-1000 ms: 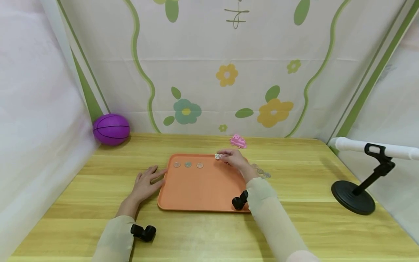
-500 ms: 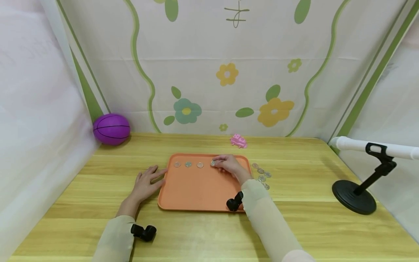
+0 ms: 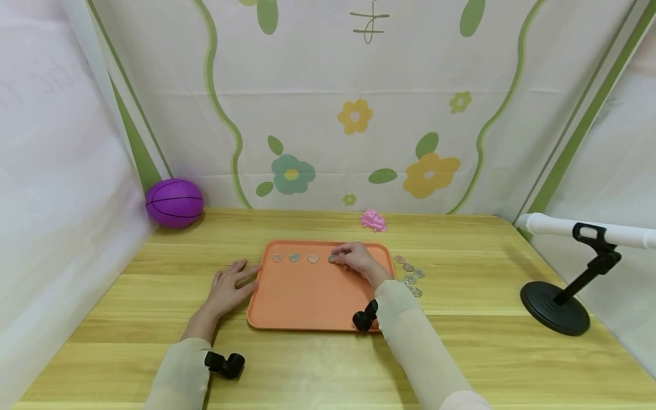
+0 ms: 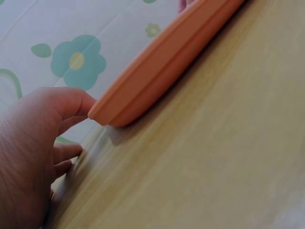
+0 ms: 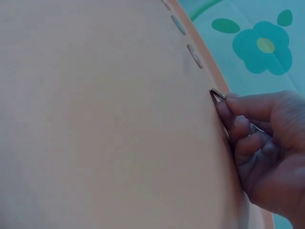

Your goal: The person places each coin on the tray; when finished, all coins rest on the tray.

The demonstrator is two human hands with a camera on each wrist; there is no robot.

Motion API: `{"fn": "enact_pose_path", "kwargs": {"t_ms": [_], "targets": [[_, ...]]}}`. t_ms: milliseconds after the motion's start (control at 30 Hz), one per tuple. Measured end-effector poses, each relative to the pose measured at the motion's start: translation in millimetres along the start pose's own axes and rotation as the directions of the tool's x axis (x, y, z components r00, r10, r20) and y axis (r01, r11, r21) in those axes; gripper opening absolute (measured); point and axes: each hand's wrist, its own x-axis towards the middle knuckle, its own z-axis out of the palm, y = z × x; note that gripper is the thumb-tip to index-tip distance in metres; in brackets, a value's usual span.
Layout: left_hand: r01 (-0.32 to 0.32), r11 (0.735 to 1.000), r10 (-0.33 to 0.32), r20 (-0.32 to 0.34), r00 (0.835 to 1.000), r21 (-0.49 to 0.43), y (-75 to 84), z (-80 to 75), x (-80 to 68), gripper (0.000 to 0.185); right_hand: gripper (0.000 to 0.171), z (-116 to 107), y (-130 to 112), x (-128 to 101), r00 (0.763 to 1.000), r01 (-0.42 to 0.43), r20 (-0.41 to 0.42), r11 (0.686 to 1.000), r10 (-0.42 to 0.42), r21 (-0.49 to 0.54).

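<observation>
My right hand (image 3: 356, 258) pinches a coin (image 5: 218, 94) between thumb and fingers, low over the far part of the orange tray (image 3: 312, 296). In the right wrist view this coin is tilted, with its lower edge at the tray's surface; my fingers cover part of it. To its left, three coins lie flat in a row along the far side: the nearest coin (image 3: 313, 258), a middle coin (image 3: 294, 257) and an end coin (image 3: 277, 258). My left hand (image 3: 228, 289) rests by the tray's left side, with extended fingers touching its rim (image 4: 97, 113).
Several loose coins (image 3: 410, 279) lie on the wooden table (image 3: 287, 370) just right of the tray. Behind it sits a pink toy (image 3: 373, 221). A purple ball (image 3: 175, 203) is at the back left, and a black stand (image 3: 555, 308) holding a white tube is at the right.
My right hand has come down and slightly left and nearer with the coin, from above the tray's far rim to the tray surface. My left hand has stayed still.
</observation>
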Motion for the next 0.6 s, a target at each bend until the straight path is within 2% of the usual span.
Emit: {"fn": "enact_pose_path", "kwargs": {"t_ms": [267, 400, 600], "targets": [[-0.007, 1.000, 0.007, -0.004, 1.000, 0.009, 0.4, 0.1, -0.5, 0.042, 0.027, -5, -2, -4, 0.999, 0.007, 0.049, 0.999, -0.009, 0.051], [-0.007, 1.000, 0.007, -0.003, 1.000, 0.011, -0.1, 0.5, -0.5, 0.042, 0.030, -13, -6, -9, 0.996, 0.050, 0.071, 0.998, -0.053, 0.043], [-0.007, 1.000, 0.007, -0.005, 1.000, 0.009, 0.4, 0.0, 0.1, 0.042, 0.031, -34, -18, -17, 0.994, 0.109, 0.028, 0.994, -0.110, 0.024]]}}
